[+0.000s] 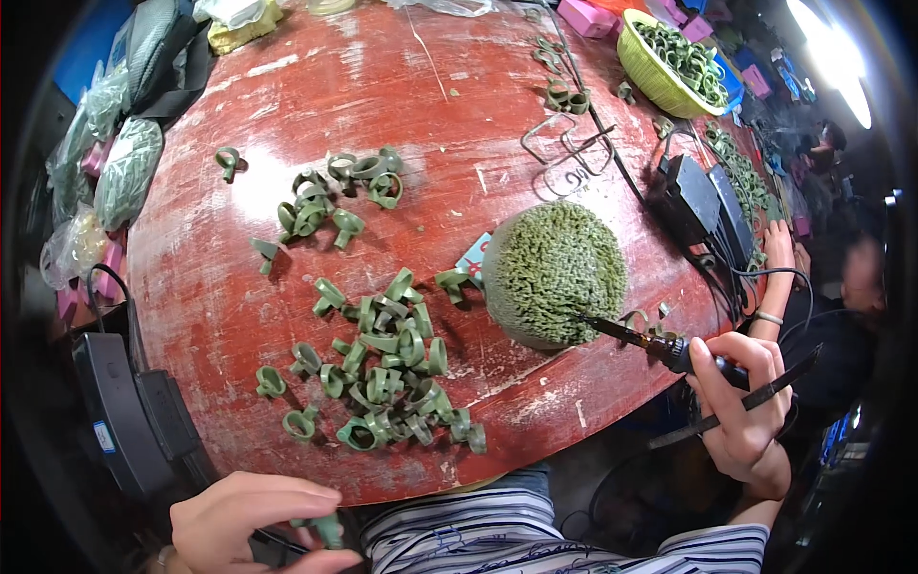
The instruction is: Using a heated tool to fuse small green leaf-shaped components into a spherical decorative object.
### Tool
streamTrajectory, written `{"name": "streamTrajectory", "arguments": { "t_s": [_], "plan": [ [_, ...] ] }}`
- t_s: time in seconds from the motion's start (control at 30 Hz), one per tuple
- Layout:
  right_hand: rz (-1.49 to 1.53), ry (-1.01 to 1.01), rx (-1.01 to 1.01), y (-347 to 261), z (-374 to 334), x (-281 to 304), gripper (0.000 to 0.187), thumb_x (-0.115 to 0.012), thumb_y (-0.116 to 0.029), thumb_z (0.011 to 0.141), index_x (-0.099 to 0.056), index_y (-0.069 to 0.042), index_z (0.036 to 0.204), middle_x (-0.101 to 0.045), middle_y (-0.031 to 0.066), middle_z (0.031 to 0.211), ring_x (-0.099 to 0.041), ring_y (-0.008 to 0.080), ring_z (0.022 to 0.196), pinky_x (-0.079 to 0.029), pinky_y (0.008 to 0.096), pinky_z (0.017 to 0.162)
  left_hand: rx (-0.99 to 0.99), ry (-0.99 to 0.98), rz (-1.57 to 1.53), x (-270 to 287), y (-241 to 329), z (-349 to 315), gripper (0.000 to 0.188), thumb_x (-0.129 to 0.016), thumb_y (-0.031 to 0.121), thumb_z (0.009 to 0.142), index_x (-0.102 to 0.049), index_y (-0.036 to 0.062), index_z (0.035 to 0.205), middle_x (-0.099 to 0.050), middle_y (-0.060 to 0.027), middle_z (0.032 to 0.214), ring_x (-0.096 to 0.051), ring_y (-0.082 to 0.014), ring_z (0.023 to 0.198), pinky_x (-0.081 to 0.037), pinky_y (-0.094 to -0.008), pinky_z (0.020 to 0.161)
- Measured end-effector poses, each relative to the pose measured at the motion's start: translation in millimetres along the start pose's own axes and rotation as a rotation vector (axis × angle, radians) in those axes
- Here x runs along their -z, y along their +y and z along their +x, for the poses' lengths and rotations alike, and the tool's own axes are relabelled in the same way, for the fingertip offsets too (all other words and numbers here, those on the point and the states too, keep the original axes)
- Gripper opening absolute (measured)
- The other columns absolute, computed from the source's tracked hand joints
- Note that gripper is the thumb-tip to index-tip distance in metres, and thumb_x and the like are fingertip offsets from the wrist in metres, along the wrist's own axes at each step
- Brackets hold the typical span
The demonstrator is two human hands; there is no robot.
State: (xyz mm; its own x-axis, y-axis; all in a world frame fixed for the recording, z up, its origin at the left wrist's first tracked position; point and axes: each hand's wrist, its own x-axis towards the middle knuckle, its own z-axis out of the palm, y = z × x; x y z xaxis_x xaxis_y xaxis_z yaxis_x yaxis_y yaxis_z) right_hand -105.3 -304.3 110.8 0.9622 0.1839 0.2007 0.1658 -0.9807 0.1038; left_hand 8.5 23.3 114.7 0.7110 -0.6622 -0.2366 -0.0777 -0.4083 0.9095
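Observation:
My left hand (239,517), at the lower left by the table's front edge, pinches a small green ring (328,530) between thumb and fingers. In my right hand (741,421) is a soldering iron (674,350), gripped like a pen. A dark thin rod (693,430) also lies across those fingers. The iron's tip touches the lower right of a round container heaped with crumbly green material (559,268). To the left of it, many green rings (382,373) lie in a loose pile, with a smaller group (311,206) farther back.
A bent wire stand (564,148) is behind the heap. Black power units stand at right (693,206) and left (134,411), with cables. A yellow-green basket (660,77) holds more rings. Plastic bags (129,172) line the left edge. Another person's hand (779,253) is at far right.

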Motion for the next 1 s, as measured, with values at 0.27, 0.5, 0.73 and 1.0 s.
{"name": "streamTrajectory", "arguments": {
  "t_s": [0.27,0.5,0.73,1.0],
  "plan": [
    [0.006,0.016,0.124,1.6,7.3,-3.3,0.048,-0.058,0.008,0.053,-0.065,0.007,0.1,-0.056,0.0175,0.091,-0.057,0.0276,0.07,-0.05,0.0333,0.059,-0.143,0.329,-0.361,-76.3,-34.2,-0.1,0.038,-0.067,-0.011,0.075,-0.057,-0.0076,0.112,-0.052,-0.0179,0.115,-0.06,-0.0218,0.092,-0.053,-0.0279,0.075],
    [-0.067,-0.021,0.116,0.0,8.1,3.0,0.042,-0.06,0.006,0.057,-0.065,0.008,0.098,-0.057,0.018,0.087,-0.057,0.0281,0.07,-0.05,0.0333,0.058,-0.342,0.392,-0.288,-112.6,-54.6,49.9,0.039,-0.073,-0.005,0.072,-0.059,-0.0066,0.108,-0.057,-0.0169,0.104,-0.064,-0.017,0.08,-0.059,-0.0238,0.064],
    [-0.054,-0.006,0.133,0.7,5.5,-0.8,0.044,-0.059,0.006,0.056,-0.065,0.008,0.099,-0.057,0.018,0.089,-0.056,0.0278,0.07,-0.05,0.0339,0.059,-0.376,0.355,-0.352,-119.1,-67.6,59.0,0.036,-0.064,-0.008,0.078,-0.053,-0.0115,0.111,-0.049,-0.0205,0.112,-0.065,-0.022,0.081,-0.06,-0.027,0.066],
    [0.156,0.1,0.044,-13.7,-11.8,0.6,0.046,-0.067,0.013,0.057,-0.062,0.004,0.101,-0.054,0.0154,0.095,-0.055,0.0253,0.075,-0.047,0.0314,0.058,-0.337,0.314,-0.452,-118.4,-65.4,60.1,0.037,-0.062,-0.012,0.078,-0.053,-0.0112,0.114,-0.048,-0.0207,0.117,-0.065,-0.0265,0.088,-0.061,-0.0294,0.07]
  ]
}}
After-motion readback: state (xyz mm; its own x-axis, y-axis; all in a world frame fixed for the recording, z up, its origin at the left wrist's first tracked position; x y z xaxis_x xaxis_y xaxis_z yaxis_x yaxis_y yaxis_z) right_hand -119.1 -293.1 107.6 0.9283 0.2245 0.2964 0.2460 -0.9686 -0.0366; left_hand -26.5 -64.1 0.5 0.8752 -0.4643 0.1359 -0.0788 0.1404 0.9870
